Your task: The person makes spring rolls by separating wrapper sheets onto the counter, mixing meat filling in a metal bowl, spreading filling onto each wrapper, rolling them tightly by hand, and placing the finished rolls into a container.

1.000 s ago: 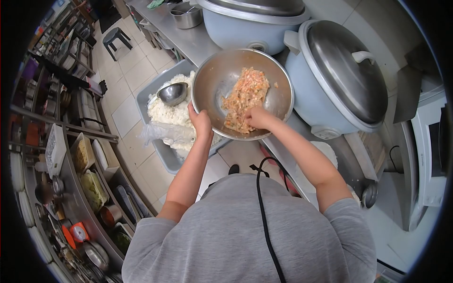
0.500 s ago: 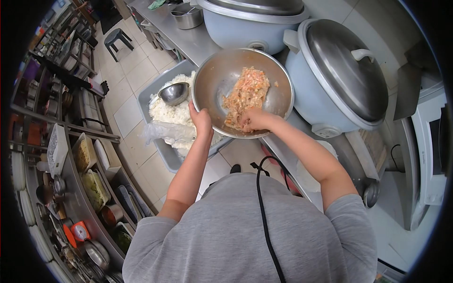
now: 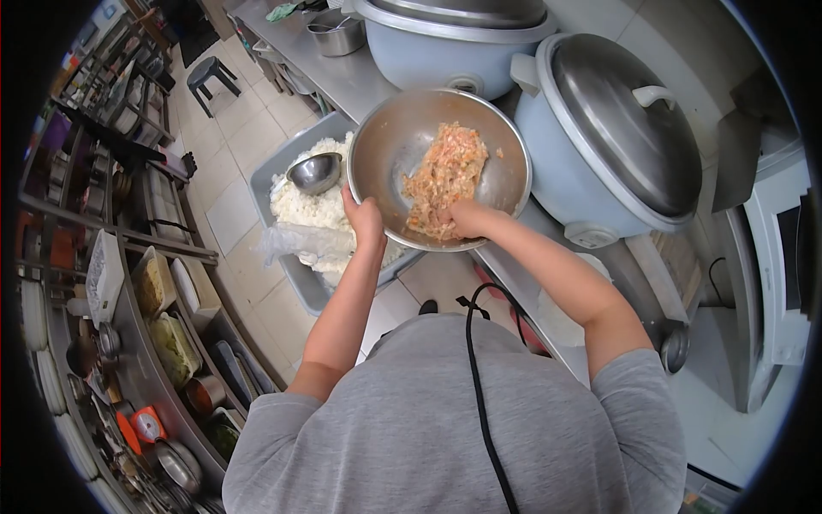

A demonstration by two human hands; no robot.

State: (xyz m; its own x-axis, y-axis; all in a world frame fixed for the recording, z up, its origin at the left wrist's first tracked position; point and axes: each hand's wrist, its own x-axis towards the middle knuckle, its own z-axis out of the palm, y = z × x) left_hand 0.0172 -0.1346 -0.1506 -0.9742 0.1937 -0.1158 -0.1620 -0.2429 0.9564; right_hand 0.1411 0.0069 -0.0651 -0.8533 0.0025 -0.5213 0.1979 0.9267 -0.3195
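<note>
A large steel bowl (image 3: 505, 176) is tilted in front of me, its left rim gripped by my left hand (image 3: 366, 221). Orange-pink minced mixture (image 3: 449, 171) lies in a mound inside it. My right hand (image 3: 467, 219) is in the lower end of the mixture, fingers curled and partly buried, so what they grip is hidden. Left of the bowl, a grey-blue tub (image 3: 261, 184) holds white rice (image 3: 300, 204), a steel scoop (image 3: 315, 174) and a clear plastic bag (image 3: 306, 242).
Two big blue cookers (image 3: 445, 58) (image 3: 565, 163) with metal lids stand beyond and right of the bowl. A steel pot (image 3: 336, 36) sits on the counter (image 3: 291, 43). At left are a stool (image 3: 212, 81) and shelving with food containers (image 3: 171, 347).
My right hand has shifted slightly within the lower part of the mixture, pressing in and then moving a little right. My left hand keeps its hold on the rim.
</note>
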